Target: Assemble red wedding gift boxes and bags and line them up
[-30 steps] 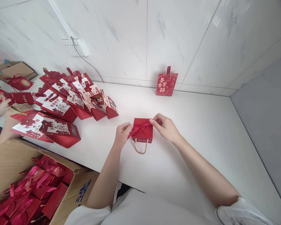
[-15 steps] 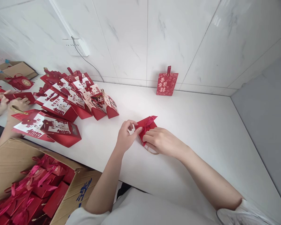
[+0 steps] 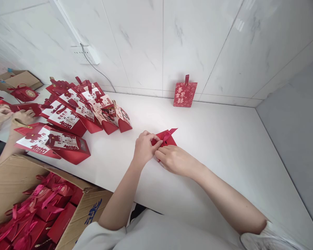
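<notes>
A small red gift box (image 3: 171, 139) lies on the white table in front of me, partly covered by both hands. On top of it is a bright red ribbon (image 3: 168, 134) tied in a bow, one tail sticking out to the upper right. My left hand (image 3: 144, 148) is closed, thumb and forefinger pinching the ribbon near the knot. Bent over the near side of the box, my right hand (image 3: 173, 160) has its fingertips closed on a lower part of the ribbon, mostly hidden. A bit of twisted cord handle shows under the right hand.
Several red and white gift boxes (image 3: 67, 119) stand left on the table (image 3: 224, 139). A red card-like bag (image 3: 185, 94) leans on the wall. A carton (image 3: 94, 205) holding many red boxes is at lower left. Another person's hands (image 3: 26, 116) work at far left.
My left hand has moved right onto the bow and pinches it. My right hand has shifted left and slightly down, covering more of the cord handle.
</notes>
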Action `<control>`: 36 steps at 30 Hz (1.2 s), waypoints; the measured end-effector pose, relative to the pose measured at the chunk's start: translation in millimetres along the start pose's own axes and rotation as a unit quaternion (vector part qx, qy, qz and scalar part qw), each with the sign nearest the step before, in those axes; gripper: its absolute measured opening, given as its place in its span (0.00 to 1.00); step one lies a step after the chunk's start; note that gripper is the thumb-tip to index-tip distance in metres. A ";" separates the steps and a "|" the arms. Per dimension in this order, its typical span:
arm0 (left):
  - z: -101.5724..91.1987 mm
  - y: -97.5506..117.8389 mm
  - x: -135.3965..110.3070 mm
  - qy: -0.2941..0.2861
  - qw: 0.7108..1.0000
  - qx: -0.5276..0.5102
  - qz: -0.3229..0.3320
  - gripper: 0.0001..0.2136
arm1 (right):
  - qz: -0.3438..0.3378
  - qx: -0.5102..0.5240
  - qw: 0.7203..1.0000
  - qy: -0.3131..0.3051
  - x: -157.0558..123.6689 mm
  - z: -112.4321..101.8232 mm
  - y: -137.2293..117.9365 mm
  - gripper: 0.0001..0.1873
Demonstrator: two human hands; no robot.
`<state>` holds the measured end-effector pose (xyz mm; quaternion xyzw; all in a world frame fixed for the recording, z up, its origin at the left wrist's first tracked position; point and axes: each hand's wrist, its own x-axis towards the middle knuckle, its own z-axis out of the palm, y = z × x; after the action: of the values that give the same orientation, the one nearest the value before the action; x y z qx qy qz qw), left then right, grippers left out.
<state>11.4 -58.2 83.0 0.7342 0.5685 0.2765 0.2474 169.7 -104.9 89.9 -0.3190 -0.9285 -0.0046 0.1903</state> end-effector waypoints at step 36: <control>-0.4 4.1 -11.6 0.015 1.000 0.015 0.010 0.05 | 0.200 0.393 0.897 -0.022 -12.5 -41.2 22.8 0.12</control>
<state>11.6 -70.5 84.7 0.7391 0.5691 0.2812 0.2253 206.8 -99.5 121.1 -0.3975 -0.7750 0.4061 0.2764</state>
